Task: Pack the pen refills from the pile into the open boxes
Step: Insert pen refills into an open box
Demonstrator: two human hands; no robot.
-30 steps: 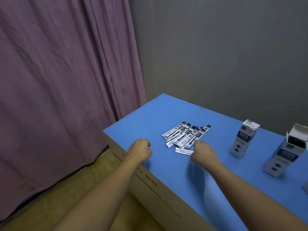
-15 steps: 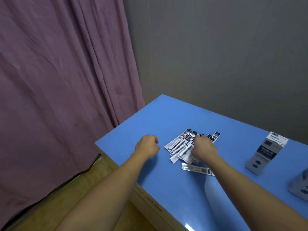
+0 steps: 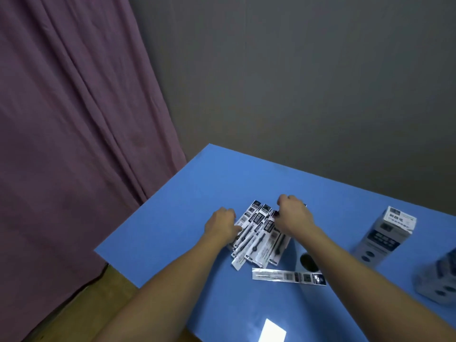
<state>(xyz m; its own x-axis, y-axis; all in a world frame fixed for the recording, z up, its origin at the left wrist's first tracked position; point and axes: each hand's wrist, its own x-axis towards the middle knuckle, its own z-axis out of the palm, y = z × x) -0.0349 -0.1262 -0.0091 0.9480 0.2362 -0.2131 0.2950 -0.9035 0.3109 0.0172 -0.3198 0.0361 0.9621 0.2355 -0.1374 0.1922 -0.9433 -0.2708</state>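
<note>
Your left hand (image 3: 222, 227) and right hand (image 3: 293, 217) both curled onto the pile of pen refills (image 3: 259, 235) on the blue desk (image 3: 185, 218); whether either grip had closed was unclear. Squaring the packets first would have suited the box (image 3: 385, 236) at your right.

Curtain (image 3: 74, 144): purple-mauve cloth in long folds, filling the left side from top to floor — it hangs just left of the desk's far corner.
Wall (image 3: 296, 82): plain grey, behind the desk, across the far and right part of the scene.
Desk (image 3: 197, 206): bright blue top, its near-left edge running diagonally; a white patch of reflected light near the bottom edge.
Floor (image 3: 81, 312): yellowish-brown — seen at the near left, between curtain and desk.
</note>
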